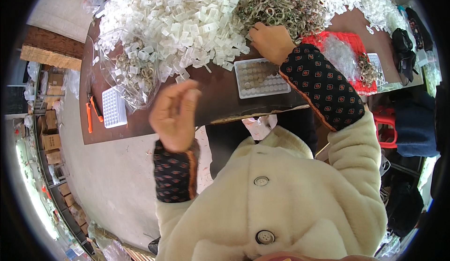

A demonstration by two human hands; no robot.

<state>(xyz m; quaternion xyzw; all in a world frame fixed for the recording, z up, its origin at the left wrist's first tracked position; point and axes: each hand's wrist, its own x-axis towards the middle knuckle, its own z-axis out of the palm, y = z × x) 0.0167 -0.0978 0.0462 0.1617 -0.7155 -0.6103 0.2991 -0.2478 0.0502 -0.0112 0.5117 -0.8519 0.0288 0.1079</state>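
Observation:
My left hand (174, 115) is raised above the table's front edge, fingers curled and thumb against them; anything pinched there is too small to make out. My right hand (272, 41) reaches to the near edge of a heap of small grey-brown ring-like pieces (281, 7), its fingers bent together at the pieces, and what they grip is hidden. Just below that wrist lies a white plastic tray (263, 93) with rows of round pockets, the upper ones looking brownish. Beside the rings rises a large heap of small clear-white plastic boxes (187, 22).
Orange-handled pliers (93, 111) and a stack of white pocketed trays (114, 108) lie at the left. A clear plastic bag (136, 92) holds more small pieces. On the right are a red basket (347, 38) with clear pieces, and a red stool (386, 128) beyond the table (211, 80).

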